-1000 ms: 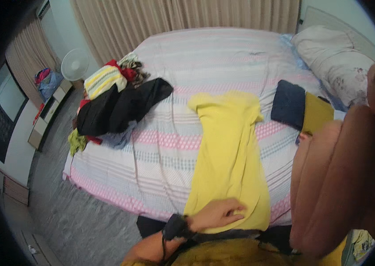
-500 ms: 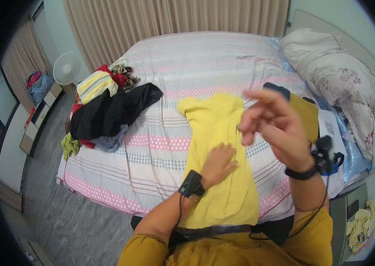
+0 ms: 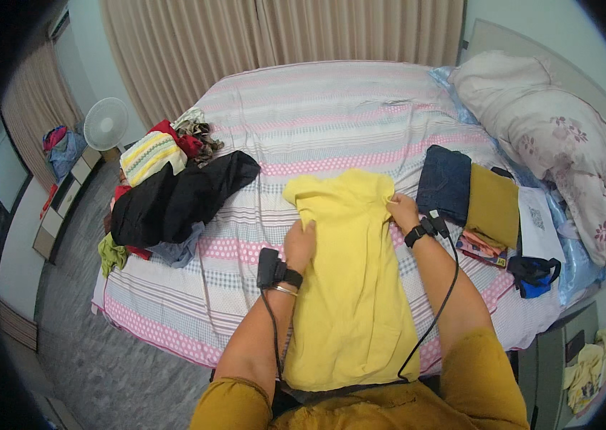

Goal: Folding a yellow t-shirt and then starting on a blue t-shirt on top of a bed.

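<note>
A long yellow shirt (image 3: 346, 287) lies in front of me on the bed, its sides folded inward and its narrower end pointing away. At its upper right edge, my right hand (image 3: 403, 213) pinches the cloth between thumb and fingers. My left hand (image 3: 299, 242) is closed on the left edge, a little nearer to me, with the thumb on top and the other fingers mostly hidden. Both wrists carry black strapped devices with cables, and the right cable crosses the shirt's lower right side.
Left on the bed (image 3: 332, 107) is a heap of clothes with a black garment (image 3: 167, 204) on top. At right lie folded dark jeans (image 3: 443, 183), a mustard garment (image 3: 493, 206) and a blue-black item (image 3: 534, 278). A flowered pillow (image 3: 532, 115) and a white fan (image 3: 106, 123) stand beyond.
My right hand has come down from the air onto the shirt's upper right edge. My left hand has slid from the shirt's middle to its left edge and closed there.
</note>
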`<state>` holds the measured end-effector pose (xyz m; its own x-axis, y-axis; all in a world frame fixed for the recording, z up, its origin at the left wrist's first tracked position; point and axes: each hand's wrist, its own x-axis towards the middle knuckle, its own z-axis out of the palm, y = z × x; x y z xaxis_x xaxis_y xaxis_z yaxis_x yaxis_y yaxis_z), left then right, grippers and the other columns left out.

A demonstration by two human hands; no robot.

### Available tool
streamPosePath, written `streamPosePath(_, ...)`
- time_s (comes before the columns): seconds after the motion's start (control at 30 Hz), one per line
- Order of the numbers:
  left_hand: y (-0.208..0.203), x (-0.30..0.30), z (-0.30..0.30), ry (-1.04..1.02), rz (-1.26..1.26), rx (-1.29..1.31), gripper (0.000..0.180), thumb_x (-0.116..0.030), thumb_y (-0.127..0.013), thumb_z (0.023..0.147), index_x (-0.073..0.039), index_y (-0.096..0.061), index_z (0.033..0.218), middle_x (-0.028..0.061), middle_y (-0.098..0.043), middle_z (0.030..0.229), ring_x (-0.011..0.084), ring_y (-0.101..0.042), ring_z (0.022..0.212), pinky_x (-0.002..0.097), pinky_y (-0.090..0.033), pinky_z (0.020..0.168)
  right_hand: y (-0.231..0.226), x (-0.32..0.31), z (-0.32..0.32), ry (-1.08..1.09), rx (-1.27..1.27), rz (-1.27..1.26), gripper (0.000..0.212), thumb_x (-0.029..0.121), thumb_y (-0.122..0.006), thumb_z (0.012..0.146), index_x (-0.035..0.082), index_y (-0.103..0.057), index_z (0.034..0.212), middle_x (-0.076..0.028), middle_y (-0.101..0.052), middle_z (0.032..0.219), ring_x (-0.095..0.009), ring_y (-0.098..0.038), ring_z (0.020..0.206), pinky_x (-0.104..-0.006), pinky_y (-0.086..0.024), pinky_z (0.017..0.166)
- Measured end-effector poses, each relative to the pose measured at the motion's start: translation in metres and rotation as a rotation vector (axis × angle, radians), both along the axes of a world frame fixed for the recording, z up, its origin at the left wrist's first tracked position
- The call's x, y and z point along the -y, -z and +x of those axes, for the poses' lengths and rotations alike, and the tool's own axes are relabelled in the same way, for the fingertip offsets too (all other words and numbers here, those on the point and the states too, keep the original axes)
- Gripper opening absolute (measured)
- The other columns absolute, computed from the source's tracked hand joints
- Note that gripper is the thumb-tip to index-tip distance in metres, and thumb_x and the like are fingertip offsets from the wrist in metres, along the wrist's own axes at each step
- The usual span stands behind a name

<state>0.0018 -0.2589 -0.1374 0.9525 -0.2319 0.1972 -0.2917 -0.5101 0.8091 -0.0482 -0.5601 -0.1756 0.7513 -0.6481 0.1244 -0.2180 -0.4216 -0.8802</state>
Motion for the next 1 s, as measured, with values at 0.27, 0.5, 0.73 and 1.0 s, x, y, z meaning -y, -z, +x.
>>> streamPosePath(0.27, 0.009, -0.002, 0.014, 0.176, -0.377, -0.147, 0.033, -0.025, -0.049, 0.097, 0.003, -0.063, 0.108, 0.0149, -0.068, 0.098, 0.0263, -0.065, 0.092, 0.0364, -0.05, 0.079, 0.012, 0.016, -0.018, 0.11, 0.215, 0.048, 0.021, 0.018, -0.067, 0.082, 0.001, -0.065, 0.094, -0.011, -0.068, 0.078, -0.023, -0.065, 0.071, -0.0346, -0.05, 0.065)
streamPosePath(0.5, 0.027, -0.001, 0.077, 0.156, -0.583, -0.283, 0.041, -0.015, -0.062, 0.09, 0.003, -0.052, 0.125, 0.013, -0.062, 0.108, 0.0187, -0.063, 0.091, 0.0317, -0.051, 0.078, 0.003, -0.002, -0.028, 0.02, 0.221, 0.189, 0.02, 0.017, -0.064, 0.087, -0.001, -0.063, 0.095, -0.008, -0.068, 0.079, -0.014, -0.062, 0.068, -0.0303, -0.048, 0.06)
streamPosePath(0.73, 0.013, 0.006, 0.132, 0.199, -0.27, -0.304, 0.042, -0.015, -0.068, 0.084, 0.002, -0.053, 0.12, 0.009, -0.064, 0.087, 0.0144, -0.062, 0.07, 0.028, -0.049, 0.053, 0.01, -0.009, -0.039, 0.013, 0.372, 0.263, 0.015, 0.013, -0.058, 0.092, -0.001, -0.061, 0.097, -0.005, -0.067, 0.083, -0.01, -0.061, 0.069, -0.0251, -0.047, 0.059)
streamPosePath(1.0, -0.048, 0.034, 0.134, 0.066, -0.597, -0.002, 0.047, -0.006, -0.064, 0.084, -0.001, -0.045, 0.126, 0.0155, -0.055, 0.118, 0.0244, -0.059, 0.104, 0.033, -0.051, 0.084, -0.02, -0.015, -0.049, -0.113, 0.458, 0.492, 0.018, 0.013, -0.054, 0.097, 0.003, -0.053, 0.112, -0.002, -0.064, 0.091, -0.006, -0.058, 0.069, -0.0194, -0.043, 0.053)
